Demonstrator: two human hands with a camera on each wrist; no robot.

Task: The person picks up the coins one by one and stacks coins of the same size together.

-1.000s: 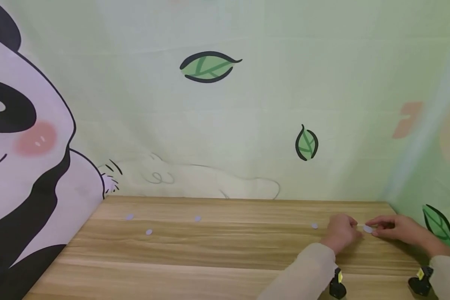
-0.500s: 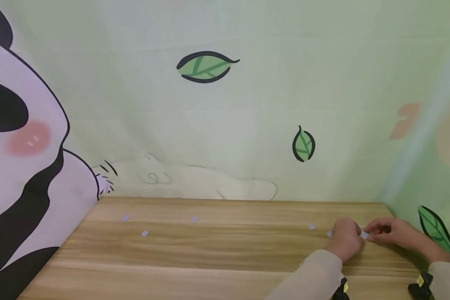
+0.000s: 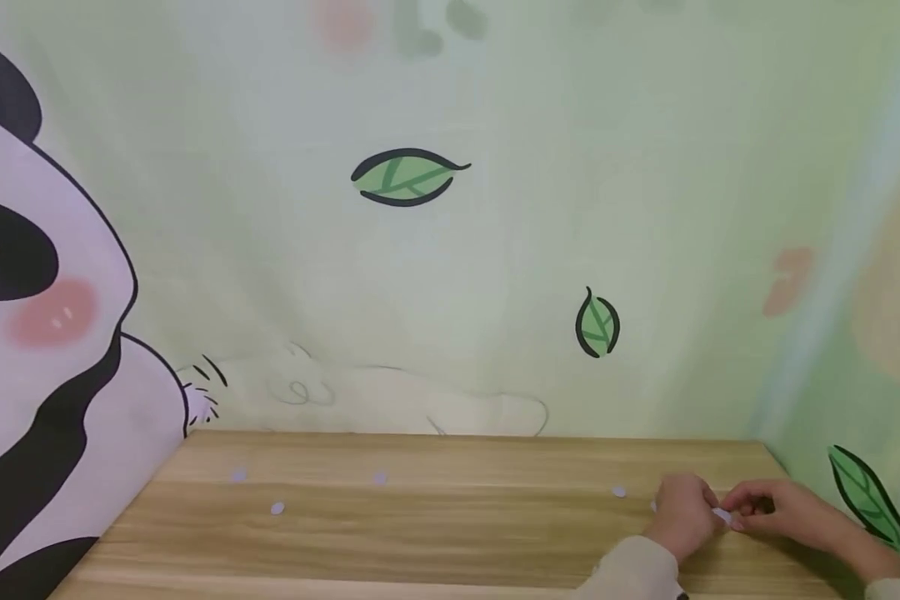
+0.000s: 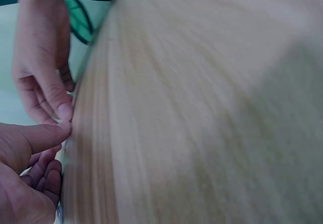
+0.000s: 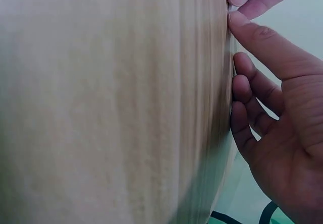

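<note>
In the head view, a small white round disc lies between the fingertips of both hands at the table's right side. My right hand pinches it between thumb and forefinger from the right. From the left, my left hand has its thumb and fingertips closed at the disc's near edge. In the left wrist view, the left hand and right hand meet at the thumbs. The right wrist view shows the right hand with its other fingers curled; the disc is hardly visible there.
More white discs lie flat on the wooden table: one left of the hands, another partly behind the left hand, and several toward the left, including this disc. A printed cloth hangs behind the table.
The two hands have drawn together, and the left fingertips now meet the disc in the right hand. A disc beside the left hand came into sight. The head view has tilted up slightly.
</note>
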